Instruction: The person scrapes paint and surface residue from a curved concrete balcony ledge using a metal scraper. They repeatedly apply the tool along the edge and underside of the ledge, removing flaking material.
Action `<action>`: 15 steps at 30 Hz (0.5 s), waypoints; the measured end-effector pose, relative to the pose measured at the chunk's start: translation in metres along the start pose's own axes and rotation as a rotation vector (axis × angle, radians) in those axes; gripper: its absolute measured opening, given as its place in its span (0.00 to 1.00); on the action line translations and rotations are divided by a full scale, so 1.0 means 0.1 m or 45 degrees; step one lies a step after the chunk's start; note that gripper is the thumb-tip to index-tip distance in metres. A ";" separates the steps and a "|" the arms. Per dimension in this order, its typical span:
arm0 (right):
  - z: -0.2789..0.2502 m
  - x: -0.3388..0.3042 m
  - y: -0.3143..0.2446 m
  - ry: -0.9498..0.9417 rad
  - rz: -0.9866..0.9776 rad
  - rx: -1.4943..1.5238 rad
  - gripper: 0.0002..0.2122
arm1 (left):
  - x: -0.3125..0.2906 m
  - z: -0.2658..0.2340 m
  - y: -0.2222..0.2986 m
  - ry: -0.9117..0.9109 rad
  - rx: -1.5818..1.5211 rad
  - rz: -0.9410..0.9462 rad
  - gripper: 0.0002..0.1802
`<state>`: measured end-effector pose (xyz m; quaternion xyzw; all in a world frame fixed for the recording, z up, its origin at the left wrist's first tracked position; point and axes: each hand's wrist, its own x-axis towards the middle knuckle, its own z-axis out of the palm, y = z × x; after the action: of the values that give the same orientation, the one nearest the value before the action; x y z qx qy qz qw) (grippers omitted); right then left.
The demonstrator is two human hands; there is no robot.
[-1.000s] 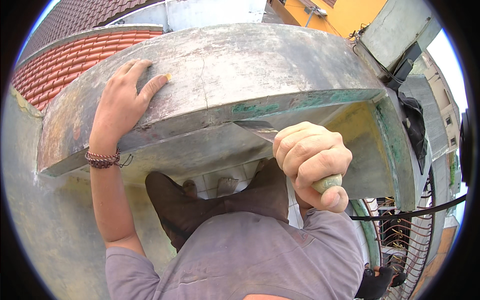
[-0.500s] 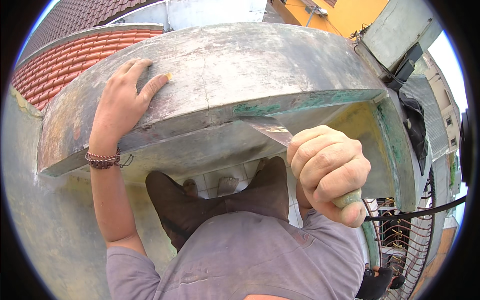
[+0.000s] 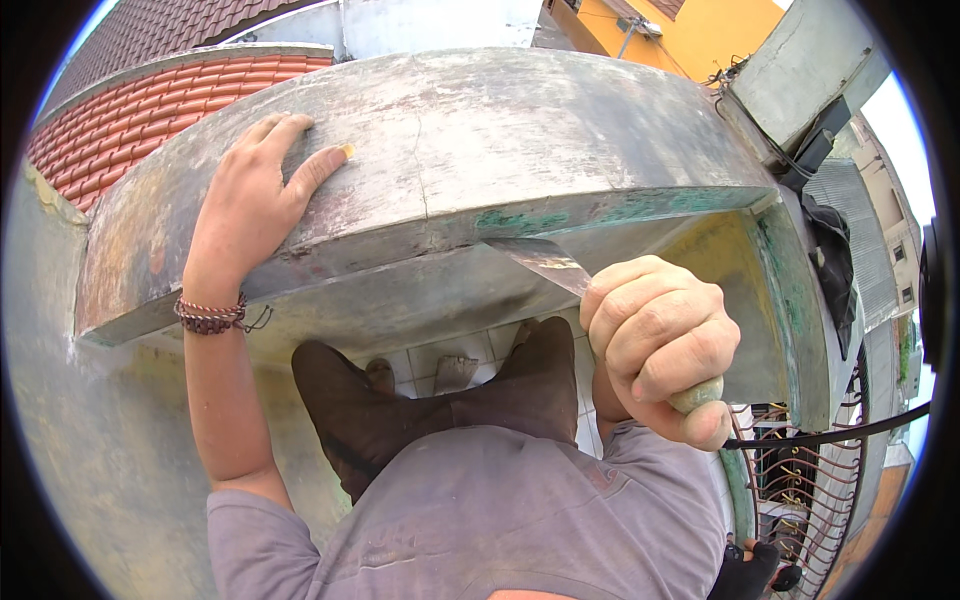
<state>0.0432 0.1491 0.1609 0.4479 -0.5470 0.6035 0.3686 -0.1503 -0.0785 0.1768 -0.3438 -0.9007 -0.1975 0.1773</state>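
Observation:
My right hand [image 3: 660, 345] is wrapped round the handle of a scraper [image 3: 545, 262] with a flat metal blade. The blade points left, its tip at the near edge of a concrete ledge [image 3: 520, 120]. Green paint [image 3: 525, 217] remains along that edge, just above the blade and off to the right. My left hand [image 3: 250, 195] lies flat on top of the ledge, fingers and thumb apart, holding nothing. A thin crack runs down the ledge between the two hands.
Below the ledge is a tiled floor [image 3: 430, 358] with a greyish flat piece [image 3: 456, 373] on it. A black cloth [image 3: 830, 255] and cables hang at the right, above a metal railing [image 3: 825, 490]. Red roof tiles [image 3: 180, 115] lie beyond the ledge.
The view has shifted slightly. The scraper remains at nearly the same spot on the ledge's edge, and my left hand still rests on top.

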 end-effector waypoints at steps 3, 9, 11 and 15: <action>-0.01 -0.02 0.01 -0.015 0.053 -0.011 0.21 | 0.00 0.01 -0.01 0.008 0.015 0.019 0.32; -0.04 -0.07 0.05 -0.001 0.067 -0.007 0.20 | 0.01 0.01 0.00 0.001 0.005 0.028 0.31; -0.04 -0.06 0.00 0.016 0.020 0.017 0.20 | 0.00 0.01 -0.01 0.000 0.021 0.014 0.31; -0.06 -0.05 0.02 0.006 0.055 0.012 0.20 | 0.00 0.02 0.00 0.008 0.007 0.020 0.32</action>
<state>0.0424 0.1554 0.1555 0.4363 -0.5530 0.6149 0.3547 -0.1510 -0.0774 0.1748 -0.3498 -0.8979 -0.1947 0.1827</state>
